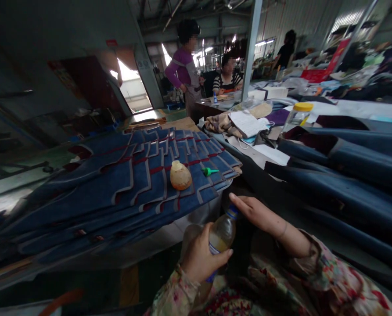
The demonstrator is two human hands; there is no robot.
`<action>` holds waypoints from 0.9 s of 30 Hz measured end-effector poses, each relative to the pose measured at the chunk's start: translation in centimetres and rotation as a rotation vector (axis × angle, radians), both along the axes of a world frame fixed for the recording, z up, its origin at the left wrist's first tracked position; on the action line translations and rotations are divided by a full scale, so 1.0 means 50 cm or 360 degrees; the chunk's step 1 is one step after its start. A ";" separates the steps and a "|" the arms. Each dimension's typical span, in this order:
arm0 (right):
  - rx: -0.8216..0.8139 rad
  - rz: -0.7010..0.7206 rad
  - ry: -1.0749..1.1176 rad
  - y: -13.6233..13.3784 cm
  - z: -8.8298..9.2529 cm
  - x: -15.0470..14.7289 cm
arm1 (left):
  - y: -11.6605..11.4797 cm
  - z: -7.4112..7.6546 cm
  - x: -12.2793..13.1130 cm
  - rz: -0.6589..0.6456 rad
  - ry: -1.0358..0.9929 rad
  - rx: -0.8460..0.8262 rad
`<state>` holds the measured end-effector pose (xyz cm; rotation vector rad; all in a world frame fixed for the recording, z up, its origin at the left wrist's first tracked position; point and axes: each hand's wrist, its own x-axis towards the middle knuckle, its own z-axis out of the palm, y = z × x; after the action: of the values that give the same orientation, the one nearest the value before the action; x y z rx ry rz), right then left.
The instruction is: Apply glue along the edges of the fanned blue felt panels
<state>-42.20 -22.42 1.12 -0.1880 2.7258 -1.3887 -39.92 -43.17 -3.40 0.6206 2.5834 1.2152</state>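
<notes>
My left hand (200,256) is wrapped around a clear plastic bottle (224,232) with pale yellowish liquid in it, tilted in front of my body. At its top, the fingers of my right hand (260,213) are on the blue bottle cap (232,211); some of them are hidden behind it. Beyond the bottle, a stained, pear-shaped squeeze bottle (180,177) with an uncapped neck stands on the stacked blue pieces (116,182). A small green nozzle cap (210,171) lies just right of it.
On the right, dark blue rolled pieces (357,153) cover a table. A jar with a yellow lid (297,116), a white mask (248,125) and cloths lie behind. Two people (189,70) are beyond the tables near a metal post (251,52); another stands farther back.
</notes>
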 end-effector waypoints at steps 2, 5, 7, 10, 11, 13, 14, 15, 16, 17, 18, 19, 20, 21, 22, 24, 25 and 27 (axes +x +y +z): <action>-0.0181 0.0104 0.0058 0.017 0.025 0.001 | 0.001 0.007 -0.005 -0.0052 -0.0099 0.0111; -0.0222 0.0415 0.0084 0.038 0.050 0.006 | 0.002 0.014 -0.009 -0.0067 -0.0189 0.0216; -0.0192 0.0546 0.0062 0.046 0.053 0.008 | 0.002 0.016 -0.011 -0.0088 -0.0217 0.0243; -0.0202 0.0578 0.0035 0.047 0.045 0.008 | -0.001 0.016 -0.011 -0.0137 -0.0234 0.0235; -0.0181 0.0569 0.0039 0.045 0.041 0.008 | -0.003 0.015 -0.011 -0.0142 -0.0224 0.0215; -0.0100 0.0557 0.0062 0.041 0.037 0.006 | -0.007 0.012 -0.011 -0.0123 -0.0174 0.0155; -0.0058 0.0557 0.0077 0.038 0.037 0.005 | -0.009 0.010 -0.010 -0.0107 -0.0139 0.0123; -0.0025 0.0558 0.0090 0.036 0.037 0.005 | -0.011 0.008 -0.010 -0.0094 -0.0109 0.0097; -0.0006 0.0556 0.0098 0.034 0.038 0.005 | -0.012 0.006 -0.009 -0.0087 -0.0092 0.0082; 0.0002 0.0546 0.0098 0.032 0.039 0.004 | -0.013 0.004 -0.007 -0.0080 -0.0084 0.0077; 0.0009 0.0527 0.0094 0.029 0.039 0.005 | -0.012 0.002 -0.006 -0.0066 -0.0082 0.0076; 0.0022 0.0496 0.0085 0.026 0.038 0.005 | -0.011 0.000 -0.004 -0.0044 -0.0079 0.0074; 0.0055 0.0455 0.0074 0.023 0.037 0.006 | -0.009 -0.002 -0.002 -0.0015 -0.0070 0.0070; 0.0117 0.0403 0.0065 0.019 0.036 0.008 | -0.007 -0.005 0.000 0.0021 -0.0051 0.0064; 0.0209 0.0346 0.0065 0.014 0.034 0.009 | -0.005 -0.008 0.002 0.0051 -0.0024 0.0058; 0.0452 0.0216 0.0102 0.002 0.032 0.012 | 0.000 -0.016 0.004 0.0088 0.0019 0.0049; 0.0581 0.0152 0.0135 -0.005 0.032 0.013 | 0.001 -0.021 0.005 0.0101 0.0033 0.0045; 0.0800 0.0055 0.0201 -0.017 0.032 0.013 | 0.003 -0.033 0.006 0.0136 0.0044 0.0040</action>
<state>-41.53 -23.29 2.72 -0.2917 3.0476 -0.6651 -39.64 -43.03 -5.04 0.5403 2.6462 1.2753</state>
